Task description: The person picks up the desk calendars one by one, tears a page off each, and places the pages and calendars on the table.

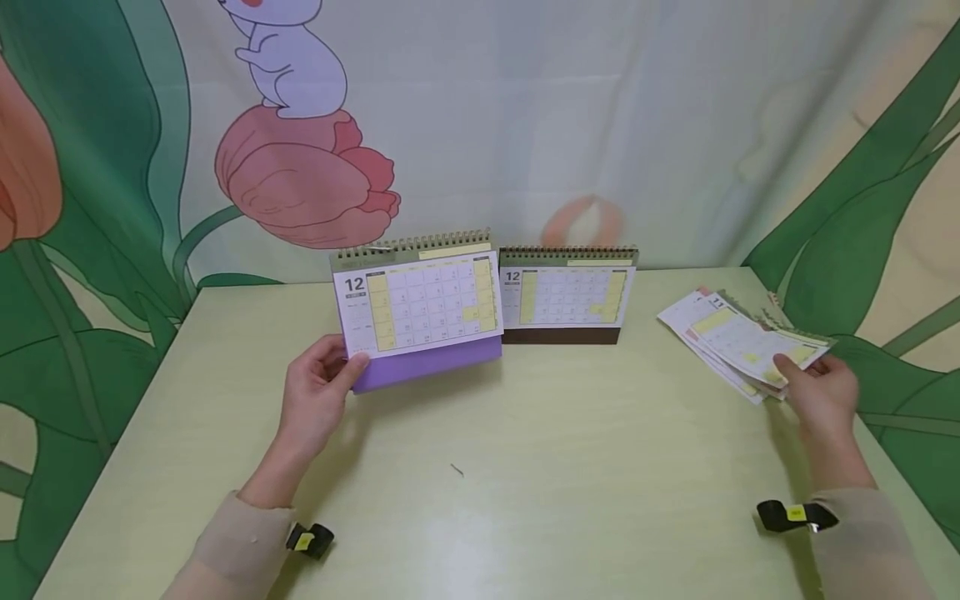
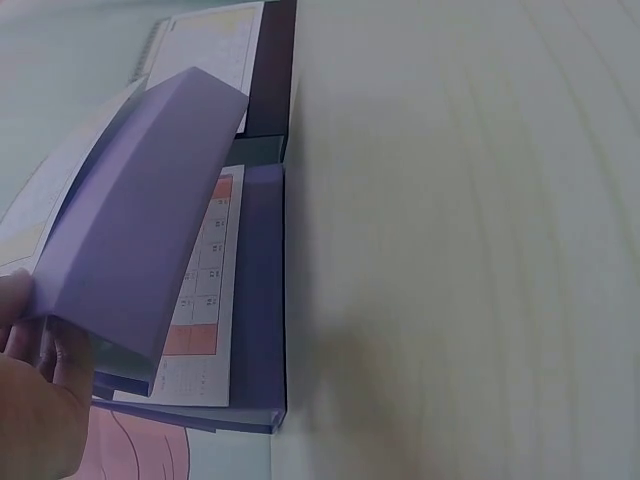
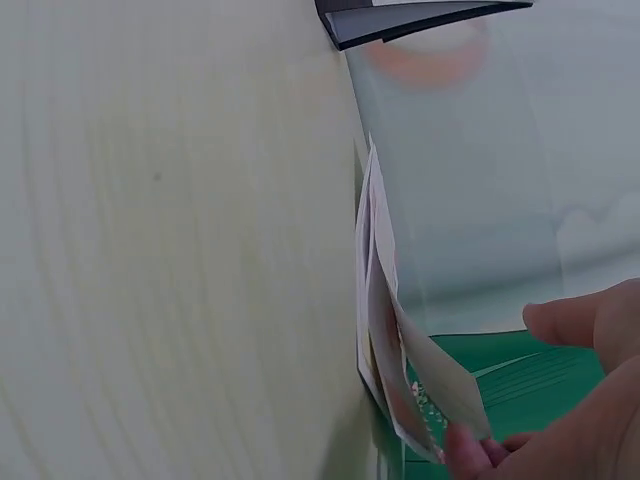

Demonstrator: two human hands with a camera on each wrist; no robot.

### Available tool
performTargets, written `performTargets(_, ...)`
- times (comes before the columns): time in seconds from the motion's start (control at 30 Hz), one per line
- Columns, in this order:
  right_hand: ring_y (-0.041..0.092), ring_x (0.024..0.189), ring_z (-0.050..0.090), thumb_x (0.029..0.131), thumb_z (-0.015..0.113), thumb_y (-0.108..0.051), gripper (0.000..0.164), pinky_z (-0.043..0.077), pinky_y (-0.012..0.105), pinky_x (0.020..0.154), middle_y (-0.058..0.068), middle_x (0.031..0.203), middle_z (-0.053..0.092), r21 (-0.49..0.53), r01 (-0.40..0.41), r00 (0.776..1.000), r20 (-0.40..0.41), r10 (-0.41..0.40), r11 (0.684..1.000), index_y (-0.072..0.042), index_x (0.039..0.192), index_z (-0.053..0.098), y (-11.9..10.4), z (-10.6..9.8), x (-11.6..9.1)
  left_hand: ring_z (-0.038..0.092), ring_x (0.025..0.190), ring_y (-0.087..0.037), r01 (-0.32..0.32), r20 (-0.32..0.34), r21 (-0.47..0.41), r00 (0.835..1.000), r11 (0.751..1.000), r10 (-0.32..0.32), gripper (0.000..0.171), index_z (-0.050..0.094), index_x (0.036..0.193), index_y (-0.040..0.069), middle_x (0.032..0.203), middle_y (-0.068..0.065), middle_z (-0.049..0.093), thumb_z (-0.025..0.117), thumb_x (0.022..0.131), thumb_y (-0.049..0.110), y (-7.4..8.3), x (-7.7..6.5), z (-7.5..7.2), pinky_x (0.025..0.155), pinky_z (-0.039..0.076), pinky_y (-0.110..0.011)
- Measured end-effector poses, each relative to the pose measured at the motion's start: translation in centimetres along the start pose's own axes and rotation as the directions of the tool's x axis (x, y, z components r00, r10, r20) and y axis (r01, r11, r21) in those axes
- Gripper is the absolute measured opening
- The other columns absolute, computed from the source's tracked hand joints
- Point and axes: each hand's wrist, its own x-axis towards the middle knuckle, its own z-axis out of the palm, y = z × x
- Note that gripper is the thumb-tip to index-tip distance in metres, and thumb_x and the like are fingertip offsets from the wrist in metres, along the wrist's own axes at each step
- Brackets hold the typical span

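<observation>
My left hand (image 1: pixel 311 396) grips the lower left corner of a purple-based desk calendar (image 1: pixel 427 304), thumb in front and fingers behind. The calendar shows a page marked 12 and is raised and tilted. Behind it, a second purple calendar (image 2: pixel 262 300) with an orange-edged page stands on the table, as the left wrist view shows. At the right, my right hand (image 1: pixel 825 392) is at the near corner of a stack of loose calendar sheets (image 1: pixel 738 333), the top one marked 11. Its fingers touch the top sheet (image 3: pixel 440 370) from beneath, while the thumb stands apart in the right wrist view.
A brown-based spiral desk calendar (image 1: pixel 573 292), also on page 12, stands at the table's back beside the raised one. A small thin dark scrap (image 1: pixel 457 470) lies on the pale table (image 1: pixel 570 492). A printed curtain (image 1: pixel 525 108) hangs right behind the table.
</observation>
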Motion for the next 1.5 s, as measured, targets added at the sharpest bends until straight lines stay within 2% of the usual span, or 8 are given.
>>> performTargets(0.17,0.041,0.147,0.023,0.1,0.063,-0.03,0.075,0.024,0.052,0.12,0.028,0.159,0.027,-0.191,0.192,0.98,-0.015,-0.199,0.963,0.006,0.157,0.03,-0.2,0.8,-1.4,0.059,0.087,-0.022,-0.001,-0.007,0.017,1.0,1.0,0.001,0.025,0.067,0.123,-0.003,0.111,-0.015,0.072,0.067,0.1,0.007,0.0,0.2,0.0,0.069,0.051,-0.02)
performTargets(0.3,0.049,0.142,0.029,0.1,0.066,-0.02,0.05,0.024,0.062,0.115,0.034,0.149,0.04,-0.277,0.407,0.912,0.065,-0.405,0.87,0.008,0.139,0.054,-0.9,2.4,-2.9,0.059,0.087,-0.022,-0.005,-0.003,0.016,1.0,1.0,0.005,0.024,0.067,0.122,-0.003,0.11,-0.015,0.072,0.067,0.101,0.006,0.1,0.3,0.0,0.069,0.05,-0.019)
performTargets(0.47,0.048,0.113,0.053,0.096,0.07,-0.012,0.026,0.04,0.06,0.093,0.032,0.12,0.06,-0.296,0.674,0.739,0.256,-0.623,0.677,0.006,0.115,0.068,-2.3,5.3,-5.3,0.059,0.087,-0.022,0.002,-0.01,0.023,1.0,1.0,-0.002,0.024,0.067,0.123,-0.003,0.11,-0.015,0.072,0.066,0.101,0.006,0.1,0.4,0.1,0.069,0.05,-0.019)
performTargets(0.57,0.043,0.103,0.058,0.094,0.072,-0.007,0.018,0.045,0.057,0.087,0.027,0.111,0.065,-0.274,0.76,0.649,0.37,-0.665,0.589,0.004,0.108,0.071,-2.9,7.5,-7.0,0.059,0.087,-0.022,0.006,-0.012,0.021,1.0,1.0,-0.005,0.024,0.067,0.123,-0.003,0.11,-0.015,0.072,0.066,0.1,0.006,0.1,0.3,0.2,0.069,0.05,-0.019)
performTargets(0.77,0.032,0.098,0.061,0.092,0.076,-0.008,0.011,0.051,0.05,0.087,0.012,0.102,0.068,-0.237,0.86,0.495,0.601,-0.628,0.451,-0.003,0.101,0.073,-3.2,12.6,-10.4,0.06,0.088,-0.021,-0.016,-0.003,0.016,1.0,1.0,0.016,0.025,0.067,0.123,-0.003,0.11,-0.016,0.071,0.066,0.101,0.008,0.1,0.5,0.1,0.071,0.052,-0.019)
performTargets(1.1,0.016,0.088,0.061,0.092,0.078,-0.014,0.005,0.054,0.033,0.08,-0.005,0.09,0.066,-0.044,0.987,0.122,0.833,-0.54,0.156,-0.013,0.093,0.074,-4.1,18.9,-16.9,0.062,0.088,-0.02,-0.044,0.029,-0.011,0.999,0.999,0.044,0.026,0.066,0.124,-0.003,0.11,-0.015,0.071,0.067,0.1,0.007,0.1,0.5,0.4,0.07,0.052,-0.02)
performTargets(1.27,0.012,0.085,0.06,0.093,0.077,-0.018,0.005,0.053,0.027,0.077,-0.006,0.089,0.065,0.023,0.993,0.04,0.868,-0.495,0.12,-0.016,0.092,0.073,-4.9,20.9,-19.6,0.062,0.089,-0.021,-0.052,0.037,-0.011,0.998,0.999,0.053,0.026,0.066,0.125,-0.002,0.112,-0.016,0.07,0.067,0.101,0.008,0.4,0.5,0.6,0.07,0.052,-0.021)
performTargets(1.5,0.005,0.077,0.054,0.095,0.076,-0.022,0.007,0.048,0.02,0.07,-0.009,0.086,0.06,0.056,0.989,0.003,0.913,-0.407,0.135,-0.016,0.092,0.072,-5.5,22.6,-21.7,0.062,0.094,-0.022,-0.062,0.033,-0.044,0.997,0.997,0.063,0.027,0.066,0.125,-0.002,0.113,-0.015,0.069,0.068,0.1,0.007,0.6,0.5,1.2,0.073,0.052,-0.02)
